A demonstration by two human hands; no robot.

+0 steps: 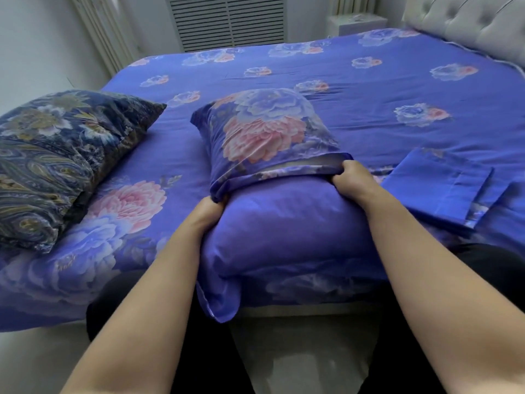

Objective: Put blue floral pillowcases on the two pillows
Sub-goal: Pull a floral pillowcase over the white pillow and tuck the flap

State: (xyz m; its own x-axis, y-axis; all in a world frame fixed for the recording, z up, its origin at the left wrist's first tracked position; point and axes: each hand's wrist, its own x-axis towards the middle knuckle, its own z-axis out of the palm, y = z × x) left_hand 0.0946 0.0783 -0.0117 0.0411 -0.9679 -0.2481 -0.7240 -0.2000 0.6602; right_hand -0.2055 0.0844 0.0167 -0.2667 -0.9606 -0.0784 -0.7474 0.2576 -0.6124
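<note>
Head view, frame centre: left hand and right hand grip the blue floral pillowcase hem, half-drawn over the pillow; next, probably pulling it toward the near end.

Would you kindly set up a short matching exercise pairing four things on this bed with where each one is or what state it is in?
Things:
1. dark paisley pillow
2. folded pillowcase
3. floral pillowcase
4. left hand

States:
A. partly pulled over the blue pillow
B. grips the floral pillowcase's open edge
C. lies flat to the right
D. lies bare at the left

Pairs: 1-D, 2-C, 3-A, 4-B
</note>
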